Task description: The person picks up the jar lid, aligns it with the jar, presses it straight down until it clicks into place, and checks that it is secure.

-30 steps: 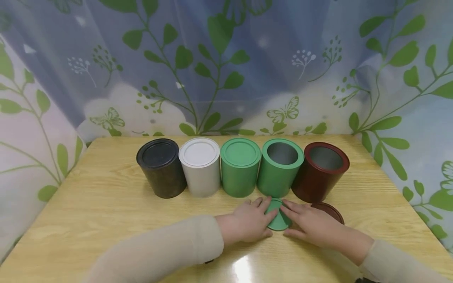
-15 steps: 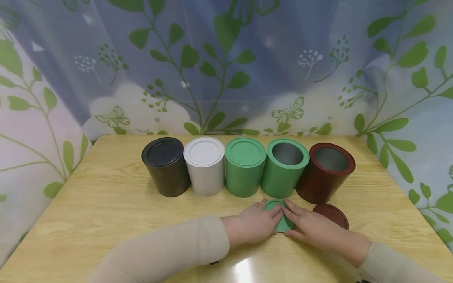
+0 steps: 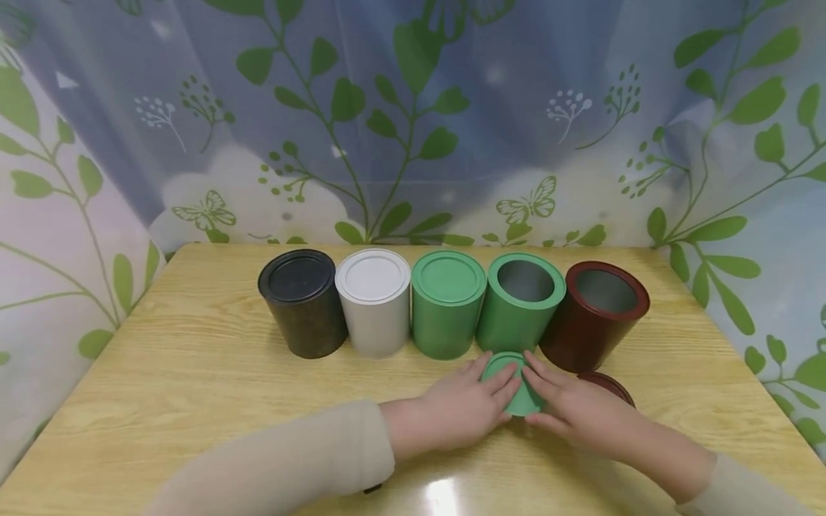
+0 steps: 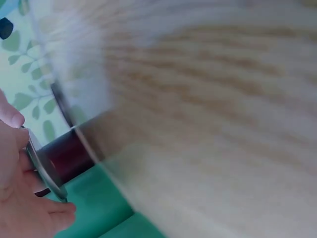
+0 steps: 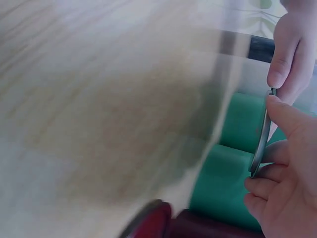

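A round green lid [image 3: 528, 405] is held off the table between both hands, in front of an open green can [image 3: 513, 322]. My left hand [image 3: 461, 410] grips the lid's left side, fingers over its top. On the other side, my right hand [image 3: 584, 412] pinches the rim between thumb and fingers. Edge-on, the lid [image 5: 261, 139] shows in the right wrist view with the thumb on one face and fingers behind. The left wrist view also shows the lid [image 4: 45, 171] at both hands. A dark red lid [image 3: 609, 387] lies partly hidden behind the right hand.
The cans form a row: a black can [image 3: 305, 315], a white can [image 3: 377, 322] and a green can [image 3: 447, 322] wear lids; a dark red can [image 3: 584, 330] at the right end is open. Leaf-patterned curtain [image 3: 413, 129] hangs behind the wooden table [image 3: 161, 373].
Both hands have raised the green lid from the table and brought it slightly forward, toward the open green can. The cans stand where they were; the view has shifted a little.
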`<state>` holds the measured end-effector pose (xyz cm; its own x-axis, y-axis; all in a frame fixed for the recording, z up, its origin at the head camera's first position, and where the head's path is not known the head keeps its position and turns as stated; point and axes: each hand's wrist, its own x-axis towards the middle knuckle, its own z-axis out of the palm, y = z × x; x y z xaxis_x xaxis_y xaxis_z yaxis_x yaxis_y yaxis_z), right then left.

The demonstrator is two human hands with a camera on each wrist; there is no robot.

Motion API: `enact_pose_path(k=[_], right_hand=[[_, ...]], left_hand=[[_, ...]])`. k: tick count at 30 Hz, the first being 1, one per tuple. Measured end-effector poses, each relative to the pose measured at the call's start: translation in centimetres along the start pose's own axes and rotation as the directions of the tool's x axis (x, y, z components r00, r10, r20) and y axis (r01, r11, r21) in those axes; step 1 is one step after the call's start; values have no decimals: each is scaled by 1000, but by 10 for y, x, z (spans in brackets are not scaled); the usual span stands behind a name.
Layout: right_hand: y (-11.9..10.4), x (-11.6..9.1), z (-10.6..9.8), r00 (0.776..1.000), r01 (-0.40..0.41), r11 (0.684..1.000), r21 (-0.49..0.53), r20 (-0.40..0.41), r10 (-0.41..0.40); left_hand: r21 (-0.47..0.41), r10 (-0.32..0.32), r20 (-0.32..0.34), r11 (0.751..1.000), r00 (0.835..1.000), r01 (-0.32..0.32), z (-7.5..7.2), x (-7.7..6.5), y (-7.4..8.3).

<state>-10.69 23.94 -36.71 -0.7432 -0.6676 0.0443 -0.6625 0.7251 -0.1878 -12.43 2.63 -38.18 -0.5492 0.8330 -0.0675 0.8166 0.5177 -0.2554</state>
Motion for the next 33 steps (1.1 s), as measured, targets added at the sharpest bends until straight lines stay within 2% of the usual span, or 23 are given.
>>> enact_pose_path(k=[5, 10, 15, 19, 25, 29, 33], right_hand=[[-8, -5, -18, 996, -17, 1000, -18, -82, 15], [-10, -7, -37, 989, -4, 1000, -6, -147, 3], [-8, -2, -52, 985, 3, 1000, -13, -173, -5], [-4, 3, -62, 986, -8, 1000, -6, -165, 7], [4, 15, -76, 993, -46, 998, 41, -109, 50], [11, 21, -83, 994, -77, 996, 52, -69, 81], [19, 27, -86, 995, -89, 994, 62, -41, 92]], left_hand=[[47, 12, -131, 999, 991, -6, -16, -5, -5], [72, 21, -268, 997, 963, -1, -38, -6, -13], [73, 27, -323, 997, 946, -3, -53, -4, -23], [42, 31, -288, 999, 957, -19, -62, 0, -33], [-3, 5, -157, 1000, 988, -6, -73, 12, -50], [-31, 1, -91, 1000, 996, -4, -77, 23, -59], [-102, 1, -10, 995, 1000, -2, -78, 32, -67]])
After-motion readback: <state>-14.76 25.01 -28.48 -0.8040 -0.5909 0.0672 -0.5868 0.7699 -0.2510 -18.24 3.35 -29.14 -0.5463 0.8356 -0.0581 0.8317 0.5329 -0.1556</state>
